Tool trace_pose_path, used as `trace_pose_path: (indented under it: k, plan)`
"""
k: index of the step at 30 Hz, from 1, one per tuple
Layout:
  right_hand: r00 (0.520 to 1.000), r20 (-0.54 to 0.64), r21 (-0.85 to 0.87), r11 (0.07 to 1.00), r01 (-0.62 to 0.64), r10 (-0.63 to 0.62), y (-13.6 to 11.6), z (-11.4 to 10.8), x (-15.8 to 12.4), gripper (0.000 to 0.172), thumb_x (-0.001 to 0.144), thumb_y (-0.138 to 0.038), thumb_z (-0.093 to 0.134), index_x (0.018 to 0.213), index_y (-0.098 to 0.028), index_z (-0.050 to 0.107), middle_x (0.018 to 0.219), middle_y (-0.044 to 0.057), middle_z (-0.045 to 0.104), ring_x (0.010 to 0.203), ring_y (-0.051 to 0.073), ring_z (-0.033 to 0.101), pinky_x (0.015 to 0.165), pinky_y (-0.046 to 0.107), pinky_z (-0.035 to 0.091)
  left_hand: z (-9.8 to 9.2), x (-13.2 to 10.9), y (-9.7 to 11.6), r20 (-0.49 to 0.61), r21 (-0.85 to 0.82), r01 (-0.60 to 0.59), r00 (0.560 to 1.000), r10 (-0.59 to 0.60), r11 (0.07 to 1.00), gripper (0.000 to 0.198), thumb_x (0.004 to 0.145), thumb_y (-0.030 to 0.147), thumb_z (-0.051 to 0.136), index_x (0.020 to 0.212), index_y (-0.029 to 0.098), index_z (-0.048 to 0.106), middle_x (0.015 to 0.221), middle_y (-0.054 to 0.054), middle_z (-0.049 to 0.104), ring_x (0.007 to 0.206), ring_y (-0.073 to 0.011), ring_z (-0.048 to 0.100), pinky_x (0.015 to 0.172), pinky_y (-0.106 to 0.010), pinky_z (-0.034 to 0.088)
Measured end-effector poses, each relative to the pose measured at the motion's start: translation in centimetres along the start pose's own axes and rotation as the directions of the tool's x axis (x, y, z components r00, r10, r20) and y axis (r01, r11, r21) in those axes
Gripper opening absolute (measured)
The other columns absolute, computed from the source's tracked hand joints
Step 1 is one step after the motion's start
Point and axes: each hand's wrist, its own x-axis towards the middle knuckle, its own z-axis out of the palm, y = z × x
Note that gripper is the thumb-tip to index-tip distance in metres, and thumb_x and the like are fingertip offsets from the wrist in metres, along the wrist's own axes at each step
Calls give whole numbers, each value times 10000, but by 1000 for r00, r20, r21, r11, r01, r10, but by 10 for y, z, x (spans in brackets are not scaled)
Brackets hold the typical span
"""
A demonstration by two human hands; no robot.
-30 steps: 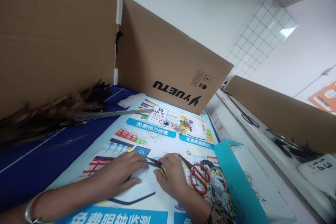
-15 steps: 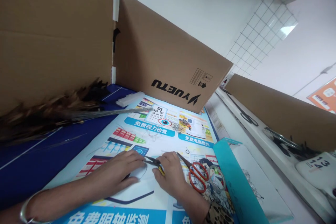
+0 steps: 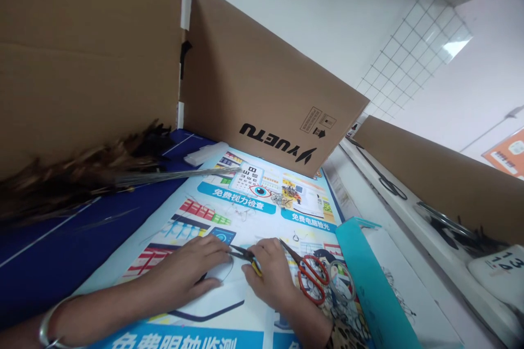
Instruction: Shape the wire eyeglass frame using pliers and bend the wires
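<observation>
At bottom centre, the right hand (image 3: 272,274) grips pliers (image 3: 246,254); the left hand (image 3: 198,264), fingers bent, rests at their tips, though whether it pinches anything cannot be told. Work looks midway: looped bits (image 3: 346,312) heaped lower right, long strands (image 3: 176,176) lying straight at left.

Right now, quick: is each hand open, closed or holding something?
Left hand: fingers bent near the tips of the pliers; whether it grips anything can't be told.
Right hand: closed, holding the pliers.
</observation>
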Motion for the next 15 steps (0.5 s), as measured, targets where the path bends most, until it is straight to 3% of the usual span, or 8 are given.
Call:
trace_pose_path:
  k: [10, 15]
  plan:
    - [1000, -11, -31, 999, 26, -26, 1, 1, 0, 256, 836, -275, 669, 1080, -211, 630, 1039, 81, 610, 984, 263, 509, 857, 416, 448, -2, -1, -1, -55, -30, -71, 996, 70, 997, 269, 880, 282, 637, 1149, 286, 633, 1173, -59, 670, 1045, -268, 579, 910, -371, 433]
    - [1000, -3, -26, 999, 27, -27, 2, 1, 0, 275, 849, -288, 658, 1111, -209, 632, 1048, 84, 616, 1004, 270, 509, 878, 420, 442, 3, -3, -9, -56, -81, -17, 998, 13, 997, 328, 867, 301, 656, 1190, 270, 604, 1212, -64, 658, 1106, -274, 568, 959, -378, 426]
